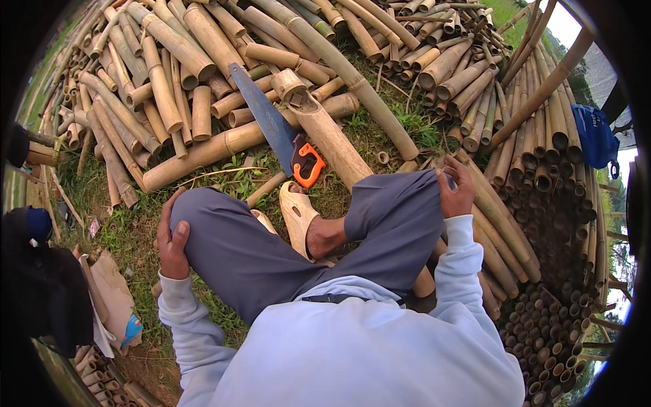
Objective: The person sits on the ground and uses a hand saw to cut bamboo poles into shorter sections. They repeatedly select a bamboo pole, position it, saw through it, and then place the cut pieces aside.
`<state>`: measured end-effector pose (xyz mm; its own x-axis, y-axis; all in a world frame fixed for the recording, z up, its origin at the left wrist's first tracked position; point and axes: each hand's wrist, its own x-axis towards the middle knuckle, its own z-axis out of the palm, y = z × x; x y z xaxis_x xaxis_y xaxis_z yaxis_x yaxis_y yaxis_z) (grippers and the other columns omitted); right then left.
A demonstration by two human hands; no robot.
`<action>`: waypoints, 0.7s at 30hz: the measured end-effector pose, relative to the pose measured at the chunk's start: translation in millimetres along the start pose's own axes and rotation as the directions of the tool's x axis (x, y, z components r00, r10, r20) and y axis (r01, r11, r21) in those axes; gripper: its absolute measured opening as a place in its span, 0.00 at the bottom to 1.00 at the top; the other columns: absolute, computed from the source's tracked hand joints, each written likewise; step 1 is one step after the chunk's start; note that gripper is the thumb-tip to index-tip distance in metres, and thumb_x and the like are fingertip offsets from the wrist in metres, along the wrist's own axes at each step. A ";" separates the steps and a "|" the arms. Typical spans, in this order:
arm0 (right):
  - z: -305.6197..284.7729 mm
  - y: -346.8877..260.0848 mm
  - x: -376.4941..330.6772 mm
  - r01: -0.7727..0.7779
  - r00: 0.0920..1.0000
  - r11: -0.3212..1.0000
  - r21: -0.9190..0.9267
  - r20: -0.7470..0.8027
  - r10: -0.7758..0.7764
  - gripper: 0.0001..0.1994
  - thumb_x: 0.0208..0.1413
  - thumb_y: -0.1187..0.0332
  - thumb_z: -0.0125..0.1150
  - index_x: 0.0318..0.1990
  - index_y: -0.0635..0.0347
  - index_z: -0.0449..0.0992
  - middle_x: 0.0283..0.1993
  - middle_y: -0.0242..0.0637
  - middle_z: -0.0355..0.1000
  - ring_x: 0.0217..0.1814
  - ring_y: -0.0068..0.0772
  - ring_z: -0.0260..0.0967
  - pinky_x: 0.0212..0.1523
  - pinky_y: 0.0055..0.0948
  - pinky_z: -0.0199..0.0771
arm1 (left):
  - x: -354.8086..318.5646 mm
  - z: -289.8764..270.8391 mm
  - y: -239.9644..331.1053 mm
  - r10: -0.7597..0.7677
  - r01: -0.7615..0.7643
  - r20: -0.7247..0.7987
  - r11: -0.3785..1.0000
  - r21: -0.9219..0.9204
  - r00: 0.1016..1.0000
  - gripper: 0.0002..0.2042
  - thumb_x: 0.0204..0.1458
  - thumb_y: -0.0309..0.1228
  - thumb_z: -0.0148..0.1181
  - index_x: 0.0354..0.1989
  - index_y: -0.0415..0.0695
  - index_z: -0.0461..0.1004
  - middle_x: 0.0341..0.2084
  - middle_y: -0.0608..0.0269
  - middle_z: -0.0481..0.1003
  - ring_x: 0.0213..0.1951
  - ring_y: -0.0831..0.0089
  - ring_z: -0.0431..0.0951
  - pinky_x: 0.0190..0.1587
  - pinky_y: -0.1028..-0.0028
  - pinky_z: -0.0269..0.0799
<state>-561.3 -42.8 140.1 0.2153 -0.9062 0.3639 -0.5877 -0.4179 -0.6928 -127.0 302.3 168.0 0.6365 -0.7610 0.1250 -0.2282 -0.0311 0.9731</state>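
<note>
My left hand (174,237) rests open along the outer side of my left knee, its thumb apart from the fingers. At the other knee, my right hand (456,188) lies against the grey trousers (397,203) with fingers bent and spread; it holds no tool. In front of me a hand saw (266,112) with an orange and black handle (307,165) leans against the bamboo, handle toward me and blade pointing away. Beside it a thick bamboo piece (329,132), with a notch near its far end, lies across a long bamboo pole (224,149).
Heaps of cut bamboo (176,61) spread ahead, with more bundles (536,149) at the right. A blue bag (595,136) hangs at the far right. Cardboard (112,292) and a dark-clothed figure (47,292) are at the left. My foot wears a cream clog (296,216).
</note>
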 end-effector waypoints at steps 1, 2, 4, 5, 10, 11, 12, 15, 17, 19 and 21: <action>-24.7 20.2 -10.2 -0.060 0.997 0.998 0.006 -0.044 0.060 0.20 0.60 0.70 0.69 0.59 0.65 0.77 0.53 0.42 0.77 0.50 0.34 0.77 0.54 0.33 0.77 | 9.2 -1.2 -0.5 -0.009 0.009 0.037 1.000 0.006 0.999 0.34 0.58 0.48 0.61 0.67 0.36 0.68 0.59 0.47 0.73 0.61 0.60 0.73 0.67 0.64 0.62; -37.8 30.7 -19.0 -0.161 0.984 0.984 0.079 -0.062 0.166 0.20 0.62 0.70 0.69 0.59 0.66 0.76 0.53 0.42 0.77 0.50 0.33 0.78 0.54 0.33 0.77 | 16.7 -1.5 3.6 0.003 -0.007 0.058 0.997 0.079 0.998 0.33 0.58 0.47 0.61 0.66 0.35 0.69 0.58 0.47 0.75 0.60 0.60 0.73 0.67 0.65 0.62; -51.2 28.1 -35.8 -0.271 0.960 0.948 0.170 -0.019 0.278 0.20 0.66 0.65 0.65 0.60 0.67 0.76 0.54 0.42 0.78 0.53 0.33 0.77 0.59 0.32 0.74 | 31.2 4.1 19.1 0.021 -0.045 0.113 0.976 0.212 0.993 0.30 0.59 0.45 0.61 0.63 0.34 0.72 0.55 0.47 0.77 0.59 0.61 0.75 0.65 0.66 0.64; -52.6 29.9 -42.6 -0.272 0.959 0.928 0.255 -0.011 0.284 0.21 0.68 0.61 0.62 0.60 0.68 0.75 0.55 0.43 0.77 0.55 0.33 0.75 0.61 0.32 0.73 | 34.3 9.5 33.1 0.063 -0.105 0.161 0.957 0.270 0.985 0.26 0.61 0.41 0.62 0.61 0.35 0.73 0.51 0.49 0.79 0.57 0.62 0.76 0.64 0.65 0.66; -54.9 49.7 -63.2 -0.458 0.790 0.617 0.640 -0.025 0.612 0.33 0.74 0.45 0.44 0.67 0.69 0.69 0.66 0.45 0.70 0.66 0.37 0.69 0.70 0.34 0.65 | 59.9 36.1 58.4 0.069 -0.172 0.305 0.930 0.324 0.950 0.24 0.59 0.36 0.67 0.61 0.39 0.74 0.50 0.50 0.80 0.55 0.62 0.78 0.62 0.65 0.71; -58.7 52.0 -70.9 -0.445 0.792 0.492 0.748 0.074 0.606 0.32 0.74 0.46 0.45 0.66 0.69 0.69 0.67 0.46 0.69 0.68 0.37 0.68 0.70 0.34 0.65 | 61.7 39.1 61.1 0.073 -0.194 0.333 0.918 0.347 0.940 0.24 0.59 0.36 0.68 0.61 0.38 0.74 0.50 0.50 0.80 0.55 0.63 0.79 0.61 0.65 0.71; -63.1 53.3 -72.9 -0.424 0.802 0.351 0.835 0.165 0.574 0.31 0.74 0.46 0.45 0.65 0.69 0.70 0.68 0.46 0.68 0.69 0.38 0.66 0.70 0.34 0.65 | 63.7 41.9 63.4 0.084 -0.221 0.356 0.904 0.366 0.931 0.24 0.59 0.36 0.68 0.61 0.38 0.74 0.50 0.50 0.80 0.55 0.63 0.79 0.61 0.65 0.71; -74.6 52.7 -71.9 -0.398 0.883 0.143 0.906 0.335 0.329 0.30 0.73 0.47 0.45 0.63 0.68 0.72 0.66 0.46 0.70 0.67 0.38 0.68 0.69 0.34 0.66 | 64.9 47.2 65.5 0.116 -0.309 0.422 0.852 0.423 0.899 0.24 0.59 0.36 0.68 0.60 0.37 0.74 0.50 0.50 0.81 0.54 0.62 0.80 0.60 0.64 0.73; -75.2 52.5 -64.8 -0.407 0.908 0.106 0.907 0.389 0.157 0.30 0.73 0.46 0.46 0.63 0.68 0.73 0.64 0.46 0.72 0.66 0.39 0.70 0.68 0.34 0.67 | 66.5 49.8 71.1 0.123 -0.334 0.445 0.837 0.434 0.887 0.24 0.58 0.37 0.68 0.60 0.37 0.74 0.50 0.50 0.81 0.53 0.61 0.80 0.59 0.64 0.73; -71.8 52.9 -59.5 -0.432 0.901 0.063 0.900 0.427 0.070 0.30 0.73 0.46 0.46 0.63 0.68 0.73 0.62 0.46 0.73 0.65 0.39 0.70 0.68 0.34 0.67 | 73.8 54.8 82.8 0.131 -0.352 0.467 0.833 0.426 0.874 0.24 0.58 0.37 0.69 0.59 0.37 0.74 0.51 0.50 0.81 0.52 0.60 0.81 0.59 0.63 0.74; -74.7 58.3 -55.2 -0.471 0.880 0.011 0.882 0.470 0.069 0.31 0.73 0.46 0.46 0.63 0.68 0.73 0.61 0.46 0.74 0.64 0.39 0.71 0.68 0.34 0.67 | 87.2 71.6 102.6 0.183 -0.448 0.533 0.787 0.425 0.826 0.24 0.58 0.39 0.69 0.59 0.37 0.75 0.51 0.50 0.81 0.52 0.58 0.81 0.59 0.62 0.74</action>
<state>-665.6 -12.3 126.1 0.5153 -0.8568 -0.0197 0.5799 0.3655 -0.7281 -147.7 186.3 264.9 0.0913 -0.9797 0.1782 -0.7778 0.0416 0.6272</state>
